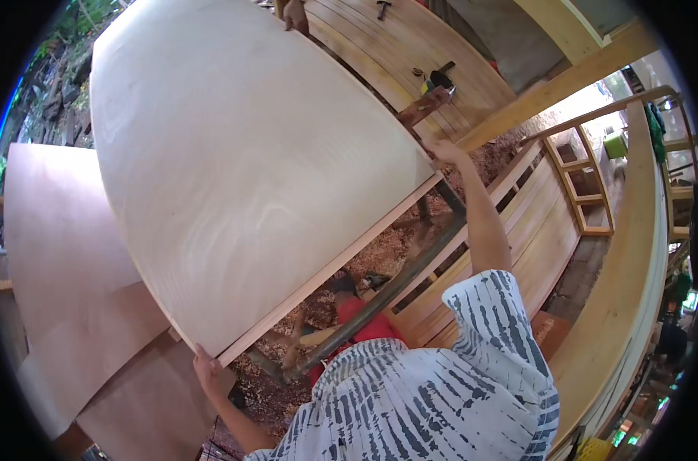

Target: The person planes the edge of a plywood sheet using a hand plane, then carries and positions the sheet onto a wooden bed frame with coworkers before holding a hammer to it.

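Note:
A large pale plywood panel (264, 169) with a thin wooden strip along its near edge fills the middle of the view. At its near left corner, my left hand (207, 370) is closed on the edge, thumb on top and the other fingers partly hidden beneath. My right hand (446, 151) grips the right corner, with its fingertips hard to make out. Below the near edge runs a dark metal bar (379, 300) of a stand. On the far right side of the panel, another person's hand (295, 15) holds the edge.
Thin plywood sheets (64, 246) lean at the left. A planked wooden panel (410, 69) at the top carries a hammer (383, 9) and a clamp-like tool (441, 79). Ladder-like wooden frames (583, 184) and a long board (633, 253) stand at the right. Shavings (383, 253) cover the ground.

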`<control>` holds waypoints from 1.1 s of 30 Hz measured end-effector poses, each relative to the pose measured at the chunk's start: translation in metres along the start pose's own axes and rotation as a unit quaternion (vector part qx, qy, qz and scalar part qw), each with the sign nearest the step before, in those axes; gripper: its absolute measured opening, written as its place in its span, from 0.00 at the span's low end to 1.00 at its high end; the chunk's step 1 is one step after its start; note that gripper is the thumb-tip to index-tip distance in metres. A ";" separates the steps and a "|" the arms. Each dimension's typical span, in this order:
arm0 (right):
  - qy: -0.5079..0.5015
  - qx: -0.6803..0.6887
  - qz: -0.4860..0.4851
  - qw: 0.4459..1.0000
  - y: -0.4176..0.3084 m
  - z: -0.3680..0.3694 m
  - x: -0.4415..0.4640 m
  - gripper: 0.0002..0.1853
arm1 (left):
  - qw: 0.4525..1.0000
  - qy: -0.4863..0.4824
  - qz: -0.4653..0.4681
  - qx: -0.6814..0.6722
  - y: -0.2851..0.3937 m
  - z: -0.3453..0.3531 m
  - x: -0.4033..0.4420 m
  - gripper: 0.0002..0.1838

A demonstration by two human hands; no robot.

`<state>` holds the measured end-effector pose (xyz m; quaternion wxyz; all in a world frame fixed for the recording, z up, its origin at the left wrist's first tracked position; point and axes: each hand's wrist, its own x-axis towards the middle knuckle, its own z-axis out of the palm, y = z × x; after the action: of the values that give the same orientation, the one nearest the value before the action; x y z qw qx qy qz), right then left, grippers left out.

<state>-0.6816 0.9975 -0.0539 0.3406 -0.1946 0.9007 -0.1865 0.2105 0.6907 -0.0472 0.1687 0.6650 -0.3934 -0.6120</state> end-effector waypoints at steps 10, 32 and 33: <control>-0.178 0.292 -0.007 0.940 -0.006 0.053 -0.020 0.29 | 0.992 0.001 -0.107 -0.069 -0.022 -0.063 0.013 0.26; 0.149 -0.084 0.005 0.985 -0.083 0.109 -0.092 0.42 | 0.814 0.452 0.074 0.357 -0.033 0.058 -0.054 0.39; 0.161 -0.081 -0.002 0.984 -0.075 0.101 -0.088 0.42 | 0.821 0.443 0.079 0.352 -0.031 0.058 -0.056 0.40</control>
<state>-0.5344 0.9549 -0.0413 0.1739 -0.1909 0.9555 -0.1427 0.1684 0.7658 -0.0421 0.1265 0.8453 -0.5161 -0.0559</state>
